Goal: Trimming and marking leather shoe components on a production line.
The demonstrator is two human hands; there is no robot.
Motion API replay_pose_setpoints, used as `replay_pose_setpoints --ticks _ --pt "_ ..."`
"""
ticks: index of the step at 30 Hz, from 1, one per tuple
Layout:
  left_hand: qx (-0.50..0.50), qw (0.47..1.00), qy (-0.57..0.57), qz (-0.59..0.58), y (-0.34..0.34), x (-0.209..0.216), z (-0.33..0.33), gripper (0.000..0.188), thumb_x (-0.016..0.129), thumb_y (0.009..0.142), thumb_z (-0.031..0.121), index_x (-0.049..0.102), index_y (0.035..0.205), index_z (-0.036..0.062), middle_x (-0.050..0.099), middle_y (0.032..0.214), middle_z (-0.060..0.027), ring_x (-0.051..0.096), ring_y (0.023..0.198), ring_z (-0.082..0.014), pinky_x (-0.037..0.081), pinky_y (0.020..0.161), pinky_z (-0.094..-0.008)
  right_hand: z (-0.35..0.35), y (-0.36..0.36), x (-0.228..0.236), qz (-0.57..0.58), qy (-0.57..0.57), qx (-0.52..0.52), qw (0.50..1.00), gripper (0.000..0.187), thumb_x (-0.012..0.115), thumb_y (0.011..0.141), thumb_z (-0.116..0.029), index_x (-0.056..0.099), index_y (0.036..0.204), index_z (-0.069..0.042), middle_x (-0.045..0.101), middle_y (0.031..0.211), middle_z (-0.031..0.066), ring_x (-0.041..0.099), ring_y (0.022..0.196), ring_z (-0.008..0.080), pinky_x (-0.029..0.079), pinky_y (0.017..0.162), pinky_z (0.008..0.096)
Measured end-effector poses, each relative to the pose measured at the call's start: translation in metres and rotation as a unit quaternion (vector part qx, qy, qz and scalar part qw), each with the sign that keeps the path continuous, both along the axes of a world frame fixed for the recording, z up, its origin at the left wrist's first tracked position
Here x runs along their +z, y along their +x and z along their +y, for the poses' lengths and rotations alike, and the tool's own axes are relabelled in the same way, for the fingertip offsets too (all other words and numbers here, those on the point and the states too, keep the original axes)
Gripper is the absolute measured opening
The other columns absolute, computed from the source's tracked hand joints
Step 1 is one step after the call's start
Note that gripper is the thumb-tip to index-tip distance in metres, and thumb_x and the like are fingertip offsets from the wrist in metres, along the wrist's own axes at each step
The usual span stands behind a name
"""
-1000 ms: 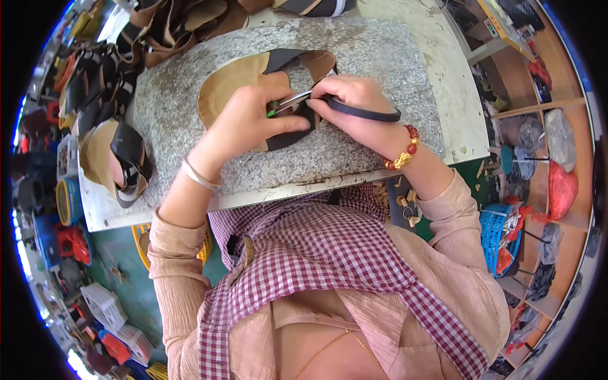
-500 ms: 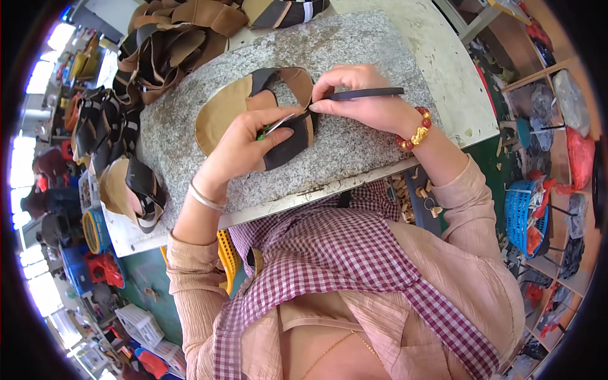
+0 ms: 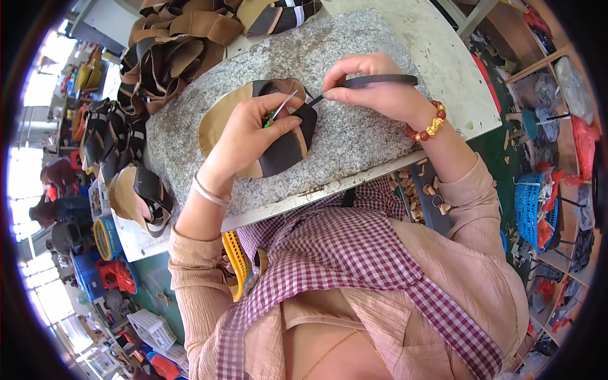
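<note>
On the stone slab [image 3: 354, 142] lies a sandal upper [image 3: 285, 155] with a tan sole piece and black and brown leather bands. My left hand [image 3: 253, 130] is closed over its middle, pinching a black band. Tucked in that same hand is a small metal tool with a green grip [image 3: 271, 118], its thin point sticking out past the fingers; its exact kind is hidden. To the right, my right hand [image 3: 380, 92] pinches a narrow black strap [image 3: 380, 80]. One end of the strap reaches the upper's edge, and the rest loops back over the hand.
Brown leather pieces [image 3: 206, 25] are heaped at the far left of the white table [image 3: 453, 69]. More sandal uppers [image 3: 123, 190] lie along its left edge. Below right, a blue basket [image 3: 535, 212] stands near shelves. A yellow basket [image 3: 235, 259] is beside my left arm.
My right hand has moved away to the right, drawing the black strap along, and a short stretch now shows between fingers and upper. My left hand stays on the upper.
</note>
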State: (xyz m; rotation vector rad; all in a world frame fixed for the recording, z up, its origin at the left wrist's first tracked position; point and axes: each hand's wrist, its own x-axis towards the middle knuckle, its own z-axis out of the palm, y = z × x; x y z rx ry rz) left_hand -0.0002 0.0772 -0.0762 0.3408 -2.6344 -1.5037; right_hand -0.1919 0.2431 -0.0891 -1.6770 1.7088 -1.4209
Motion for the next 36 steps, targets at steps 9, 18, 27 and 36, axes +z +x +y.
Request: replay_pose_setpoints --ticks 9,18,27,36 --pt "0.032 0.981 0.180 -0.058 0.003 0.019 0.006 0.012 0.072 0.088 0.009 0.069 0.098 0.0015 0.063 0.076 0.0003 0.055 0.067 -0.0082 0.048 0.067 -0.0190 -0.007 0.021 -0.003 0.019 -0.011 -0.009 1.000 0.010 0.075 0.081 -0.008 0.074 0.091 -0.006 0.070 0.078 0.0000 0.056 0.064 0.0095 0.044 0.061 0.0215" --pt "-0.020 0.997 -0.075 -0.004 -0.052 0.100 -0.014 0.015 0.074 0.085 0.007 0.067 0.099 0.0069 0.070 0.082 -0.0065 0.068 0.068 -0.0115 0.058 0.064 -0.0207 -0.001 0.001 0.037 -0.094 -0.223 -0.107 0.964 0.019 0.078 0.085 -0.015 0.076 0.101 -0.004 0.074 0.080 0.0052 0.062 0.062 0.0092 0.048 0.057 0.0176" --pt "-0.272 0.900 -0.341 0.016 -0.030 0.108 -0.034 0.014 0.073 0.080 -0.003 0.067 0.092 0.0025 0.069 0.079 -0.0020 0.057 0.062 -0.0137 0.047 0.062 -0.0245 0.025 0.042 0.039 0.066 -0.064 -0.088 0.992 0.014 0.069 0.086 -0.001 0.074 0.099 -0.003 0.070 0.081 0.0008 0.053 0.060 0.0085 0.042 0.056 0.0199" --pt "-0.223 0.964 -0.130 -0.062 0.020 0.021 -0.029 0.025 0.068 0.084 -0.006 0.068 0.108 -0.0043 0.070 0.083 -0.0025 0.053 0.065 -0.0113 0.046 0.063 -0.0254 0.030 0.085 -0.033 -0.082 0.033 -0.049 0.995 0.009 0.070 0.084 -0.002 0.073 0.093 -0.001 0.070 0.082 0.0023 0.056 0.066 0.0092 0.044 0.059 0.0212"
